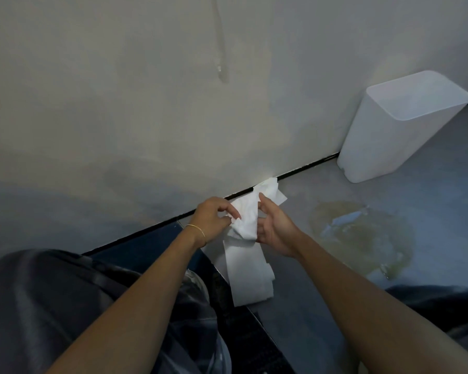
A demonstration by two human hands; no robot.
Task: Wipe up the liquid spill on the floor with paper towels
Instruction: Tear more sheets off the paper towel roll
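Observation:
A long strip of white paper towels [247, 268] hangs between my hands, above the grey floor. My left hand [214, 218] pinches its crumpled upper part from the left. My right hand [274, 229] grips the same bunch from the right, thumb up against the paper. The strip's loose end trails down toward my knees. A yellowish liquid spill [362, 238] spreads on the floor to the right of my hands, with a shiny wet patch in its middle. The paper does not touch the spill.
A white plastic bin [400, 130] stands open against the wall at the back right. The pale wall [146, 103] meets the floor along a dark gap. My knees in dark trousers [65, 306] fill the lower left.

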